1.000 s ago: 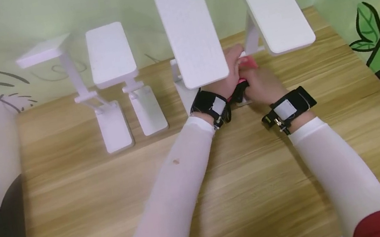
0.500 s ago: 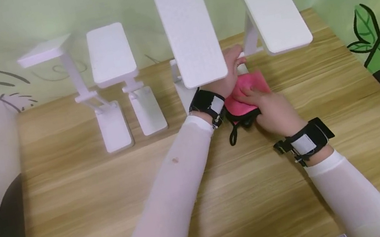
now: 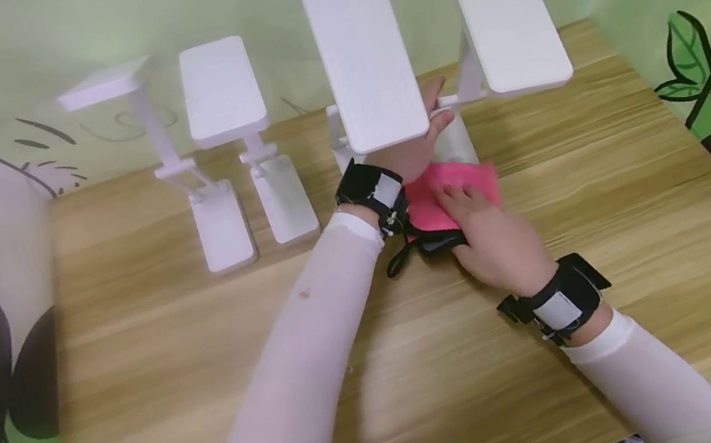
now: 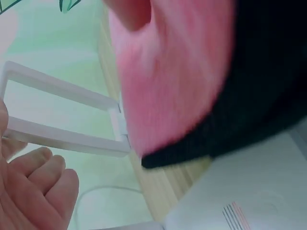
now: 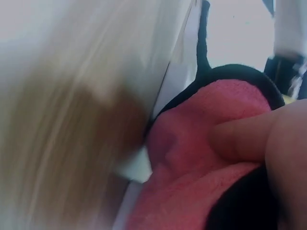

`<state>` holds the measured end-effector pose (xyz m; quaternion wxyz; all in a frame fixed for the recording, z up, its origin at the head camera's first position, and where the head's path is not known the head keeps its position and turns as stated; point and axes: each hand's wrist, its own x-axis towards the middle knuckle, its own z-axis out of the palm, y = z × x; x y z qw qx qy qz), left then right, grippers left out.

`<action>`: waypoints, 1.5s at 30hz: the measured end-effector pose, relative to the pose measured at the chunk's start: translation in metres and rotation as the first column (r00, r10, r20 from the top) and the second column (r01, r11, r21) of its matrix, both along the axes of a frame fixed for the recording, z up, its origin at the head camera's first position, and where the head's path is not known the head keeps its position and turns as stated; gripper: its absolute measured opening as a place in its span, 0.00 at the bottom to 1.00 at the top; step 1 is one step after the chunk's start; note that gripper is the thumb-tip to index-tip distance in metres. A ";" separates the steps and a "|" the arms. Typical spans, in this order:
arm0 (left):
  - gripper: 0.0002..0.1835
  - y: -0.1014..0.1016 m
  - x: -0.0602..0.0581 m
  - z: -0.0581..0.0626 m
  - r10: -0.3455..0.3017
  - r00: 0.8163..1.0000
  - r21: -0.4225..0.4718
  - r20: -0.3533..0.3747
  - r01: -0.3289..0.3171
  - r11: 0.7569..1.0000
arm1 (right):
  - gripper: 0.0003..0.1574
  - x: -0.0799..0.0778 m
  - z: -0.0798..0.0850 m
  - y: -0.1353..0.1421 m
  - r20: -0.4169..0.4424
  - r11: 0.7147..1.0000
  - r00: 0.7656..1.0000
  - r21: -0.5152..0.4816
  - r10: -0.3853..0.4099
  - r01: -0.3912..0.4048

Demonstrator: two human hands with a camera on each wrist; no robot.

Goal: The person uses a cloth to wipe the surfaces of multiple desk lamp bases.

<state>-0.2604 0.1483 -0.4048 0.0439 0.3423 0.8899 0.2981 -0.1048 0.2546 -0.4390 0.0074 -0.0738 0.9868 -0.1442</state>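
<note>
Four white desk lamps stand on the wooden table. At the rightmost lamp, my left hand grips the folding arm near its hinge, partly hidden beneath the head of the neighbouring lamp. My right hand holds a pink cloth with black edging and a black loop, its fingers lying across the top. The cloth covers the near part of the rightmost lamp's base. In the right wrist view, a finger presses into the folded cloth.
Two smaller white lamps, one at far left and one beside it, stand with heads raised. The table meets a painted wall at the back. My left forearm crosses the table.
My right hand has drawn the pink cloth from the back of the rightmost lamp's base toward its front, baring the base behind it. My left hand stays by the lamp's arm.
</note>
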 end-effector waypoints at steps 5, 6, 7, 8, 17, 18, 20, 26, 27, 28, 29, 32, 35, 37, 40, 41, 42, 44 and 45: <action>0.32 -0.009 0.003 -0.001 0.037 0.977 -0.060 -0.208 -0.051 0.997 | 0.38 0.022 0.006 -0.016 -0.005 0.998 1.000 0.060 0.000 0.001; 0.30 -0.011 0.004 -0.001 0.034 0.974 -0.062 -0.224 -0.049 0.997 | 0.38 0.027 0.006 -0.019 0.001 0.998 1.000 0.070 0.007 -0.007; 0.29 -0.013 0.004 -0.001 0.022 0.974 -0.067 -0.227 -0.038 0.997 | 0.38 0.031 0.007 -0.022 0.004 0.997 1.000 0.074 0.019 -0.019; 0.28 -0.016 0.004 -0.001 0.010 0.979 -0.061 -0.205 -0.023 0.998 | 0.37 0.035 0.008 -0.025 0.004 0.996 0.999 0.079 0.033 -0.033; 0.22 -0.053 0.014 -0.009 0.001 0.992 0.046 0.125 -0.007 0.999 | 0.44 0.054 0.003 -0.046 -0.033 0.962 0.968 0.121 0.249 -0.243; 0.24 -0.056 0.014 -0.011 0.001 0.994 0.033 0.107 -0.005 0.999 | 0.45 0.055 0.001 -0.048 -0.024 0.953 0.960 0.125 0.280 -0.275; 0.27 -0.061 0.014 -0.014 -0.005 0.997 -0.006 0.075 0.006 1.000 | 0.45 0.057 -0.004 -0.053 0.002 0.931 0.938 0.126 0.346 -0.343; 0.33 -0.073 0.007 -0.018 0.027 0.996 -0.110 0.090 -0.017 0.994 | 0.51 0.060 -0.018 -0.054 0.107 0.838 0.846 0.119 0.523 -0.533; 0.33 -0.076 0.006 -0.019 0.041 0.995 -0.133 0.094 -0.028 0.991 | 0.55 0.059 -0.017 -0.052 0.128 0.825 0.829 0.100 0.544 -0.557; 0.33 -0.079 0.006 -0.019 0.056 0.995 -0.160 0.082 -0.042 0.986 | 0.58 0.056 -0.014 -0.050 0.155 0.815 0.814 0.079 0.560 -0.575; 0.33 -0.081 0.005 -0.019 0.068 0.996 -0.191 0.059 -0.056 0.980 | 0.61 0.052 -0.010 -0.047 0.187 0.812 0.802 0.039 0.567 -0.583; 0.32 -0.090 0.003 -0.020 0.087 0.994 -0.279 -0.059 -0.100 0.955 | 0.56 0.028 0.007 -0.034 0.217 0.824 0.796 -0.084 0.565 -0.561; 0.30 -0.099 0.002 -0.023 0.100 0.981 -0.321 -0.168 -0.151 0.935 | 0.46 -0.010 0.022 -0.017 0.145 0.891 0.879 -0.095 0.454 -0.444; 0.29 -0.105 0.002 -0.024 0.105 0.973 -0.333 -0.205 -0.170 0.927 | 0.44 -0.035 0.026 -0.003 0.063 0.946 0.944 -0.049 0.324 -0.321; 0.29 -0.115 0.007 -0.021 0.119 0.964 -0.336 -0.238 -0.197 0.921 | 0.48 -0.065 0.025 0.014 0.011 0.989 0.989 0.008 0.148 -0.148; 0.28 -0.119 0.009 -0.021 0.123 0.958 -0.327 -0.261 -0.208 0.922 | 0.50 -0.071 0.023 0.018 0.010 0.994 0.994 0.024 0.110 -0.110; 0.28 -0.124 0.011 -0.021 0.131 0.950 -0.312 -0.283 -0.220 0.924 | 0.51 -0.076 0.022 0.021 0.007 0.996 0.996 0.036 0.085 -0.085; 0.29 -0.133 0.015 -0.021 0.147 0.936 -0.272 -0.319 -0.239 0.932 | 0.52 -0.082 0.018 0.025 0.017 0.997 0.999 0.050 0.051 -0.052; 0.29 -0.137 0.017 -0.022 0.151 0.930 -0.253 -0.334 -0.244 0.936 | 0.53 -0.083 0.017 0.027 0.030 0.998 0.999 0.052 0.041 -0.043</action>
